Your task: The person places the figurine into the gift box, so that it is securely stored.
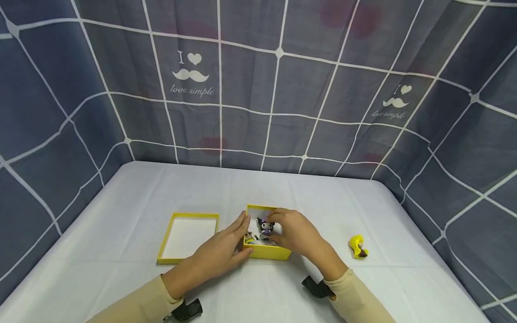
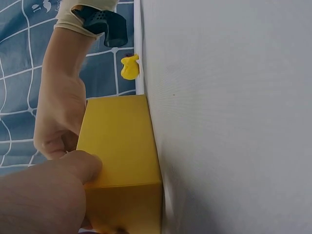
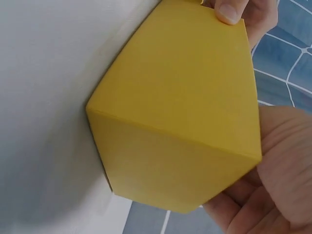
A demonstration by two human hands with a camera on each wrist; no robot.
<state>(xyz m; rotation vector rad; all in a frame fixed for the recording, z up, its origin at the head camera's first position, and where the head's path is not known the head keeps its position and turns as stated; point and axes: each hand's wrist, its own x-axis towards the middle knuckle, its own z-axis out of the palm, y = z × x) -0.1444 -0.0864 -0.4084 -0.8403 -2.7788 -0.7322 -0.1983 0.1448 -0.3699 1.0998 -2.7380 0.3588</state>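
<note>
An open yellow box (image 1: 268,253) with a white inside stands on the table. My left hand (image 1: 220,252) grips its left side, thumb along the front wall and fingers at the left wall; the left wrist view shows the thumb against the yellow box (image 2: 119,141). My right hand (image 1: 296,232) reaches in over the right wall and pinches a small black-and-purple figurine (image 1: 265,227) with a white face. Low in the box's left front corner lies another small figurine (image 1: 249,237), brown and yellow, partly hidden by the wall. In the right wrist view the box (image 3: 180,83) hides the figurines.
Left of the box lies a shallow yellow-rimmed lid (image 1: 195,215), its white inside facing up. A yellow figurine (image 1: 357,246) with a brown part lies off to the right on the white-covered table (image 1: 323,197). A dark checked curtain (image 1: 250,80) surrounds the far sides.
</note>
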